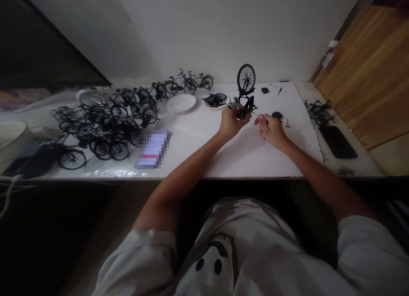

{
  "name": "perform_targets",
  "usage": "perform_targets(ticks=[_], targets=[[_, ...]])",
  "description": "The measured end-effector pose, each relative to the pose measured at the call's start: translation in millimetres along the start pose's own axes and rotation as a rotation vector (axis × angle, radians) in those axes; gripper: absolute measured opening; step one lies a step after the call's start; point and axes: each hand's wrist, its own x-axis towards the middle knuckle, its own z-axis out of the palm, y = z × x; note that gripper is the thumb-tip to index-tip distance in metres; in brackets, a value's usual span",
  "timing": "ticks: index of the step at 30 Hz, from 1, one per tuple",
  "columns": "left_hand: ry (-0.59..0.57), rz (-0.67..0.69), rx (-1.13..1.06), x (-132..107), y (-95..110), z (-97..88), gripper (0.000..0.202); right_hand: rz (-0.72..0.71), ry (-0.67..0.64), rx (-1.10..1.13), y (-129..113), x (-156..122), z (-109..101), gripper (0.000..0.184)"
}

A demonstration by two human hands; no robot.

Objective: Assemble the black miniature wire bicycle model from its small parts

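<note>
My left hand (230, 122) is closed around the lower frame of a small black model bicycle (245, 91), held upright with one wheel pointing up. My right hand (271, 129) rests on the white table (243, 155) just right of the model, its fingers pinched on a thin tool whose tip reaches toward the frame. A small dark green part (277, 115) lies just behind the right hand.
Several finished model bicycles (105, 125) crowd the left of the table, two more (188, 82) stand at the back. A white plate (181, 103), a plate of black parts (216, 99), a blurred card (152, 148), a phone (338, 141) and a wooden panel (370, 74) are around.
</note>
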Motion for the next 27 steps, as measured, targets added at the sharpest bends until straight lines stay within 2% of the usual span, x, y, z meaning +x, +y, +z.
perform_targets(ticks=[2, 5, 7, 9, 12, 14, 16, 18, 20, 23, 25, 27], targets=[[-0.001, 0.013, 0.007, -1.0, -0.9, 1.6, 0.028, 0.114, -0.039, 0.216, -4.1, 1.2, -1.5, 0.064], [-0.030, 0.030, 0.022, -2.6, -3.0, 4.0, 0.027, 0.287, -0.147, 0.484, -4.6, 6.8, -8.7, 0.058], [-0.042, 0.033, 0.034, -3.1, -3.5, 5.0, 0.028, 0.361, -0.201, 0.574, -1.2, 11.5, -12.4, 0.052], [-0.042, 0.022, 0.058, -2.9, -2.8, 4.9, 0.030, 0.367, -0.185, 0.546, 3.3, 14.9, -12.4, 0.052], [-0.025, 0.011, 0.080, -1.3, -1.3, 2.9, 0.031, 0.224, -0.048, 0.256, 7.6, 15.3, -8.6, 0.053], [-0.016, 0.006, 0.061, 0.1, -1.4, 1.7, 0.032, 0.026, 0.035, -0.075, 7.9, 12.8, -7.9, 0.043], [-0.018, -0.008, 0.018, 1.0, -2.3, 1.3, 0.035, -0.127, 0.041, -0.386, 7.5, 10.0, -9.7, 0.035], [-0.023, -0.027, -0.033, 1.1, -2.9, 1.6, 0.036, -0.166, 0.004, -0.593, 7.5, 7.9, -12.0, 0.037], [-0.022, -0.040, -0.066, 0.5, -1.9, 1.9, 0.035, -0.142, -0.007, -0.664, 8.1, 6.8, -12.5, 0.040], [-0.021, -0.035, -0.056, -1.6, 2.0, 1.6, 0.032, -0.126, 0.004, -0.471, 7.6, 5.0, -8.9, 0.044], [-0.008, -0.029, -0.031, -3.5, 3.9, 1.7, 0.031, -0.058, -0.013, -0.170, 5.1, 3.4, -6.1, 0.051], [0.008, -0.018, -0.015, -5.3, 4.0, 2.6, 0.030, 0.095, -0.061, 0.174, 1.2, 2.4, -5.5, 0.055]])
